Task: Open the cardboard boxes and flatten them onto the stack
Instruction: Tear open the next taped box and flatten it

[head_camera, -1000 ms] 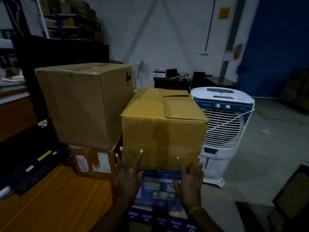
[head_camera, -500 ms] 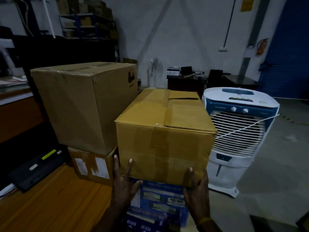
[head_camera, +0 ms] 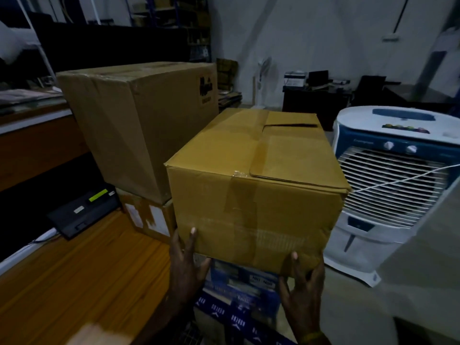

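A tan cardboard box [head_camera: 249, 190] with tape down its top seam and front face sits on a blue printed box [head_camera: 239, 282]. One top flap on its right side stands slightly raised. My left hand [head_camera: 185, 267] presses its straight fingers against the box's lower left corner. At the lower right corner my right hand [head_camera: 302, 292] touches the bottom edge with fingers spread. A larger brown box [head_camera: 134, 125] stands to the left on a small box with white labels [head_camera: 149, 217].
A white and blue air cooler [head_camera: 398, 170] stands close to the right of the tan box. A wooden table top [head_camera: 74, 282] lies at the left with a black device [head_camera: 84, 210] on it. Dark desks and shelves stand behind.
Both hands have slid down the front face of the tan box to its bottom corners. The view has moved closer to the box.
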Action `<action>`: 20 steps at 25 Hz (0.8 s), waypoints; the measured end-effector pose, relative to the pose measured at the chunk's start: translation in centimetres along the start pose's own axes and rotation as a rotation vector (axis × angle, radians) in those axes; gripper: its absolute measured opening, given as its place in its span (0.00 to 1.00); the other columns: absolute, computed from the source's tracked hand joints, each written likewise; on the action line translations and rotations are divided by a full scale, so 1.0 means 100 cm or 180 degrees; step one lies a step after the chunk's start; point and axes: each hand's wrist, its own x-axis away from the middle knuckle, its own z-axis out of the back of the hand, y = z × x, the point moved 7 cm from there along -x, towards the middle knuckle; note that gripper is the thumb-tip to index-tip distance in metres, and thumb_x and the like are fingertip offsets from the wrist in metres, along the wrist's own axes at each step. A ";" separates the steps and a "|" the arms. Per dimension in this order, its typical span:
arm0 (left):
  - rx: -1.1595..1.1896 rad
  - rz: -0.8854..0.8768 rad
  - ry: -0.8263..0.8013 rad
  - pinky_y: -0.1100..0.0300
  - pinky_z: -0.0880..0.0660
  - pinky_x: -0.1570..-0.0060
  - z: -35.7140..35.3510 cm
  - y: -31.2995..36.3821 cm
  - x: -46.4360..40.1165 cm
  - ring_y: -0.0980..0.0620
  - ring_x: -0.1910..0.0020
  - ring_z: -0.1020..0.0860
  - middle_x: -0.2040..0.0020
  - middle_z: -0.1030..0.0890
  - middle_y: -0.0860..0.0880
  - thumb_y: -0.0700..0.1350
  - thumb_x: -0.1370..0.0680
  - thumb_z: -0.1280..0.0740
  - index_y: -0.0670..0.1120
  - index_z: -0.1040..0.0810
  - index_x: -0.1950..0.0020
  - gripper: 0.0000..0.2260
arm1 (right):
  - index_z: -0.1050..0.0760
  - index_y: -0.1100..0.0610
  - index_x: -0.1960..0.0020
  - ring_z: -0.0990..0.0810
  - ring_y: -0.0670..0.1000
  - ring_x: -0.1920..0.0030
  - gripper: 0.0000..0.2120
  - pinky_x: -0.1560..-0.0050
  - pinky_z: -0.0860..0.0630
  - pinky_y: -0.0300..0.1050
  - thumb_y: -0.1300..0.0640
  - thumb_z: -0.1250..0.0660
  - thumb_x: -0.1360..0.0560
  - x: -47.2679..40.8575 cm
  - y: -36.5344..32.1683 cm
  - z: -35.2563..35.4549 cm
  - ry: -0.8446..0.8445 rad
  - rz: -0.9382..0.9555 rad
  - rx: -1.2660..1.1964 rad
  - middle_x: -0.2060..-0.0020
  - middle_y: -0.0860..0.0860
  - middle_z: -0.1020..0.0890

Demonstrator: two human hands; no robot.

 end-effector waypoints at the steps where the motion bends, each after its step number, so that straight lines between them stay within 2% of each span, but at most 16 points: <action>1: -0.0010 0.0006 0.0000 0.37 0.28 0.39 0.003 0.002 0.008 0.34 0.28 0.37 0.24 0.43 0.36 0.59 0.23 0.36 0.59 0.51 0.20 0.36 | 0.52 0.37 0.21 0.36 0.70 0.31 0.62 0.40 0.30 0.72 0.65 0.18 0.41 0.006 0.000 0.006 0.0013 -0.0002 -0.0032 0.28 0.68 0.40; 3: 0.0096 0.0043 0.0020 0.34 0.24 0.44 0.013 0.009 0.019 0.34 0.27 0.37 0.23 0.45 0.40 0.62 0.23 0.36 0.62 0.48 0.21 0.34 | 0.50 0.35 0.22 0.36 0.71 0.31 0.63 0.41 0.29 0.74 0.66 0.17 0.42 0.014 -0.005 0.021 0.0059 0.0031 -0.0111 0.28 0.67 0.40; 5: 0.0242 -0.0005 0.0122 0.35 0.22 0.46 0.029 0.022 0.025 0.39 0.25 0.39 0.21 0.47 0.45 0.59 0.25 0.33 0.64 0.44 0.22 0.33 | 0.49 0.33 0.23 0.36 0.72 0.32 0.63 0.43 0.28 0.77 0.66 0.17 0.42 0.016 -0.013 0.041 0.0162 0.0090 -0.0237 0.28 0.67 0.41; 8: 0.0397 -0.0227 0.0286 0.39 0.29 0.35 0.060 0.053 0.031 0.45 0.23 0.43 0.21 0.48 0.46 0.54 0.26 0.30 0.64 0.36 0.25 0.30 | 0.45 0.30 0.26 0.39 0.68 0.30 0.61 0.38 0.35 0.71 0.68 0.17 0.43 0.015 -0.033 0.077 0.0471 0.0177 -0.0355 0.29 0.66 0.41; 10: 0.0464 -0.0412 0.0470 0.45 0.33 0.30 0.085 0.075 0.033 0.45 0.22 0.45 0.22 0.47 0.44 0.50 0.27 0.27 0.60 0.29 0.30 0.26 | 0.38 0.30 0.29 0.40 0.67 0.27 0.54 0.34 0.38 0.68 0.68 0.17 0.41 0.014 -0.048 0.100 0.0706 0.0247 -0.0471 0.28 0.64 0.41; 13: 0.0678 -0.0610 0.0782 0.50 0.35 0.27 0.128 0.105 0.043 0.40 0.21 0.47 0.23 0.46 0.39 0.44 0.29 0.25 0.53 0.23 0.37 0.21 | 0.28 0.41 0.35 0.39 0.67 0.26 0.37 0.31 0.35 0.63 0.66 0.20 0.36 0.022 -0.082 0.136 0.1004 0.0347 -0.0704 0.27 0.63 0.40; 16: 0.0902 -0.0652 0.0869 0.49 0.34 0.28 0.169 0.126 0.057 0.39 0.21 0.48 0.21 0.49 0.40 0.43 0.28 0.24 0.51 0.20 0.39 0.18 | 0.25 0.43 0.39 0.38 0.66 0.26 0.29 0.33 0.28 0.64 0.65 0.21 0.33 0.041 -0.119 0.173 0.1270 0.0518 -0.0925 0.28 0.65 0.38; 20: 0.1172 -0.0355 0.0861 0.58 0.34 0.28 0.223 0.144 0.074 0.43 0.22 0.44 0.22 0.44 0.40 0.39 0.31 0.22 0.50 0.19 0.41 0.20 | 0.24 0.45 0.43 0.38 0.65 0.25 0.23 0.30 0.30 0.53 0.62 0.22 0.32 0.064 -0.155 0.209 0.1341 0.0514 -0.1123 0.28 0.66 0.37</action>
